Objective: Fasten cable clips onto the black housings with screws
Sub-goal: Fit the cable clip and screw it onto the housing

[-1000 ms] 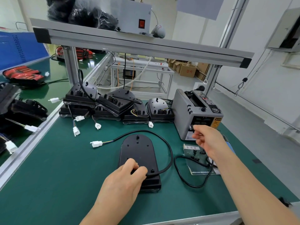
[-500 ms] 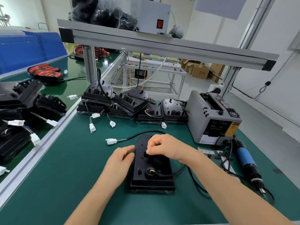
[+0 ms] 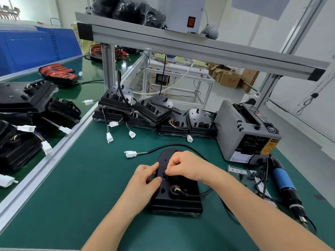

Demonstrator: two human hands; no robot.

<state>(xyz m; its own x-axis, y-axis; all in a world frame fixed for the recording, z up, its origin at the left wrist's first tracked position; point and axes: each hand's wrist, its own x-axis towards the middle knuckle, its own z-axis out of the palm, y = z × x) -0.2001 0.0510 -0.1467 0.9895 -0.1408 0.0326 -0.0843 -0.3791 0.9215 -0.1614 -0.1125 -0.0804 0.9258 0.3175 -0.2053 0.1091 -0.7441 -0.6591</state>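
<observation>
My left hand (image 3: 145, 180) grips the matte black housing (image 3: 181, 198) by its rounded edge; my right hand (image 3: 184, 167) pinches a small clip (image 3: 165, 176).

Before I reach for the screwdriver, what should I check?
1. Housing flat on the mat: ok.
2. Housing steadied: ok, left hand holds its left edge.
3. Clip seated over its hole: cannot tell, the right hand pinches it and hides most of it.
4. Cable under the clip: cannot tell, hidden by the right hand.
5. Screwdriver free and near: ok, it lies on the mat at the right.
6. Screw ready: cannot tell, the small parts beside it are too small.
</observation>
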